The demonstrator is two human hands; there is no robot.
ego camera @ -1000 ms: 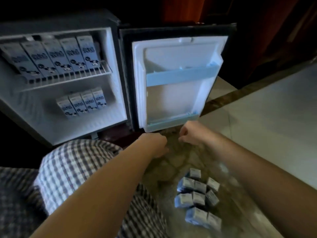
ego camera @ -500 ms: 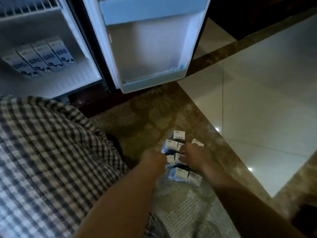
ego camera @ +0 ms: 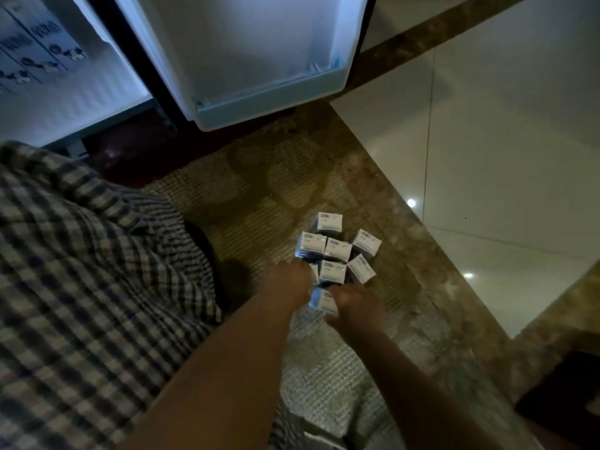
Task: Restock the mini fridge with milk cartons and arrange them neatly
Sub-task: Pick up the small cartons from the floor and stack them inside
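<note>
Fingers of the right hand (ego camera: 355, 305) curl round the nearest carton (ego camera: 321, 300) on the rug (ego camera: 259, 190) before the open mini fridge (ego camera: 97, 105), the left hand (ego camera: 289, 284) in an unreadable hold; a straight upward lift should spare the neighbouring cartons (ego camera: 337, 250).

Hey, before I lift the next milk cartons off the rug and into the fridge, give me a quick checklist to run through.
1. Fridge door open: ok.
2. Loose cartons within reach of both hands: ok.
3. Right hand gripping the nearest carton: ok, its fingers curl round it.
4. Left hand gripping a carton: cannot tell, its fingers are hidden.
5. Free room on the fridge floor in front of the stocked cartons: ok, bare white floor shows.
</note>
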